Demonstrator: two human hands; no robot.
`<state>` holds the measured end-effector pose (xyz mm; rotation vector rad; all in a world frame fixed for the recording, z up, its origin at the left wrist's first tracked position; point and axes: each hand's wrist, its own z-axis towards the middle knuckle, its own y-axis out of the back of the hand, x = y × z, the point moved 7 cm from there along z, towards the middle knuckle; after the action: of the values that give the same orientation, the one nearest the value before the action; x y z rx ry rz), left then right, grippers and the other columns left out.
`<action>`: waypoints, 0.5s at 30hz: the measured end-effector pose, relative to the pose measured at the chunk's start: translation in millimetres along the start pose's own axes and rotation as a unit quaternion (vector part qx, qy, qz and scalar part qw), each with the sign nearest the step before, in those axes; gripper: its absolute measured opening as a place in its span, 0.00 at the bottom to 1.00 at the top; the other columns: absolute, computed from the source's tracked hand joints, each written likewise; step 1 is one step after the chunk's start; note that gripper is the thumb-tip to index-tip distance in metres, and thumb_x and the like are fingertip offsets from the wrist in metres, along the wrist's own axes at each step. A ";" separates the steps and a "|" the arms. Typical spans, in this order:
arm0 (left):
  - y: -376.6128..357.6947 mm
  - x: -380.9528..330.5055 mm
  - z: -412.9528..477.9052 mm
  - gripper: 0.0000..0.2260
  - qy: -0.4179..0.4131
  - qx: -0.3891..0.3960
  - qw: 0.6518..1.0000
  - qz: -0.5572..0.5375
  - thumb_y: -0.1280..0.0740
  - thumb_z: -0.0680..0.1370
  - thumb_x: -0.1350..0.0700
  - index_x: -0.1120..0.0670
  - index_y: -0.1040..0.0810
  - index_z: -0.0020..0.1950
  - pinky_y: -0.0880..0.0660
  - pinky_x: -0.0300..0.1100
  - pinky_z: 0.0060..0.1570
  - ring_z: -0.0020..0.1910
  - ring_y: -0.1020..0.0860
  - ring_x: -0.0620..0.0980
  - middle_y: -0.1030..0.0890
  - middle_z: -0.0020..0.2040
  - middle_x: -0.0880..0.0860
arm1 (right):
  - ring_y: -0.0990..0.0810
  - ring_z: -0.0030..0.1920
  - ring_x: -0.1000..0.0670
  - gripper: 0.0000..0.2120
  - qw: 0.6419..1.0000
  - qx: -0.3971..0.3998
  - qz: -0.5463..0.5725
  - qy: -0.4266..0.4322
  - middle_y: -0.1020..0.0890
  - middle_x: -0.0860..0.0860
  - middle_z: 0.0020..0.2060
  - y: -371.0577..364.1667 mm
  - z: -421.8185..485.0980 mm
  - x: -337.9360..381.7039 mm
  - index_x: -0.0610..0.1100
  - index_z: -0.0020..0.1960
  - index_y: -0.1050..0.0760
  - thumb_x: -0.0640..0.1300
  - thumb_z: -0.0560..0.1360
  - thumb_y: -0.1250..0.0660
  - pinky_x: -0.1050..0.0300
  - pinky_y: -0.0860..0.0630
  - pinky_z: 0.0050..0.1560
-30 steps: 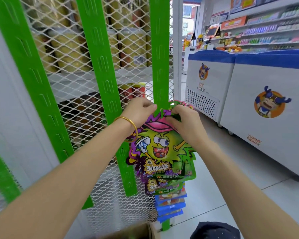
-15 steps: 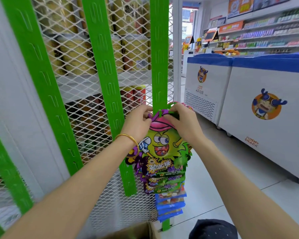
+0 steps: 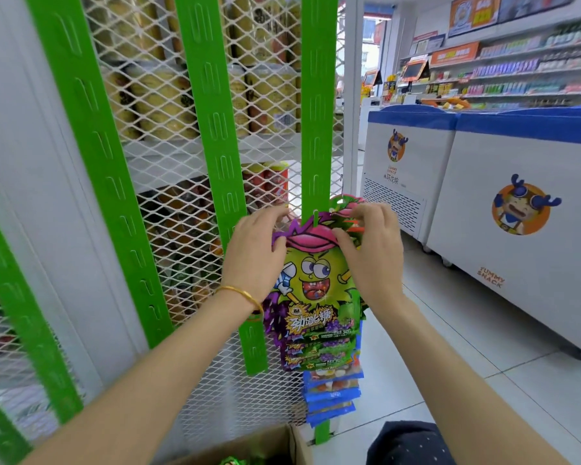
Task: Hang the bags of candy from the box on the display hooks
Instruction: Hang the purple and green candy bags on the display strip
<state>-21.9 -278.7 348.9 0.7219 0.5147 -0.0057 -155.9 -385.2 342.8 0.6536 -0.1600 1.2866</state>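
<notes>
The candy bag (image 3: 312,283) was up against the green strip (image 3: 317,112), above other hung bags (image 3: 332,391). The left hand (image 3: 252,250) and right hand (image 3: 373,253) each pinched its top edge. It looked light and floppy, best held close beside the hanging hole.

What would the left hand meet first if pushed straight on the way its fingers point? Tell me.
Probably the white mesh panel just behind: the left hand, gripping the candy bag by its top, points up and forward beside the green strip. Depth is unclear.
</notes>
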 end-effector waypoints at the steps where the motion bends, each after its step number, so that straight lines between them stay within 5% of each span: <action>1: 6.8 2.3 -12.5 0.18 -0.009 -0.023 1.000 0.008 0.38 0.77 0.59 0.50 0.30 0.67 0.41 0.34 0.65 0.64 0.33 0.42 0.27 0.62 0.44 | 0.27 0.48 0.50 0.10 1.000 -0.016 0.015 0.018 0.27 0.52 0.48 2.6 -13.2 7.2 0.42 0.50 0.28 0.42 0.72 0.30 0.62 0.31 0.45; 3: 15.3 13.7 -46.2 0.16 -0.016 -0.041 0.999 -0.011 0.37 0.77 0.60 0.51 0.28 0.64 0.40 0.31 0.62 0.59 0.34 0.39 0.26 0.58 0.44 | 0.28 0.41 0.55 0.07 0.998 0.013 0.046 0.042 0.30 0.56 0.45 -6.6 -48.0 18.1 0.44 0.48 0.28 0.41 0.72 0.32 0.63 0.32 0.39; 6: 6.3 58.0 -108.6 0.14 0.020 0.013 0.999 -0.036 0.35 0.75 0.62 0.53 0.25 0.60 0.33 0.37 0.59 0.57 0.29 0.43 0.25 0.54 0.45 | 0.29 0.37 0.56 0.05 0.974 0.211 0.081 0.028 0.29 0.57 0.43 -56.7 -116.0 18.5 0.45 0.49 0.27 0.41 0.74 0.33 0.60 0.30 0.38; 8: -7.7 100.8 -151.9 0.13 0.071 0.066 0.994 -0.052 0.35 0.74 0.64 0.54 0.23 0.57 0.29 0.39 0.55 0.54 0.25 0.47 0.24 0.52 0.47 | 0.28 0.39 0.56 0.06 0.924 0.373 0.076 0.022 0.27 0.55 0.43 -99.8 -170.7 13.9 0.45 0.51 0.27 0.42 0.75 0.33 0.57 0.29 0.41; 10: -18.1 147.8 -195.8 0.14 0.142 0.102 0.981 -0.080 0.35 0.74 0.67 0.52 0.24 0.54 0.30 0.30 0.49 0.48 0.25 0.44 0.22 0.51 0.50 | 0.25 0.43 0.51 0.07 0.866 0.497 0.060 0.002 0.24 0.51 0.45 -137.0 -224.0 6.0 0.44 0.53 0.26 0.43 0.75 0.34 0.55 0.28 0.45; 15: -25.0 229.7 -272.6 0.13 0.255 0.161 0.953 -0.041 0.36 0.74 0.68 0.55 0.23 0.54 0.32 0.31 0.43 0.44 0.26 0.40 0.22 0.51 0.51 | 0.24 0.54 0.45 0.16 0.725 0.687 -0.018 -0.055 0.22 0.44 0.52 -201.5 -336.9 -22.4 0.38 0.60 0.29 0.45 0.76 0.34 0.61 0.35 0.44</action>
<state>52.7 -86.4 57.1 1.0268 1.0552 0.0197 -58.0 -250.4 -13.3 1.9846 0.8197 1.1596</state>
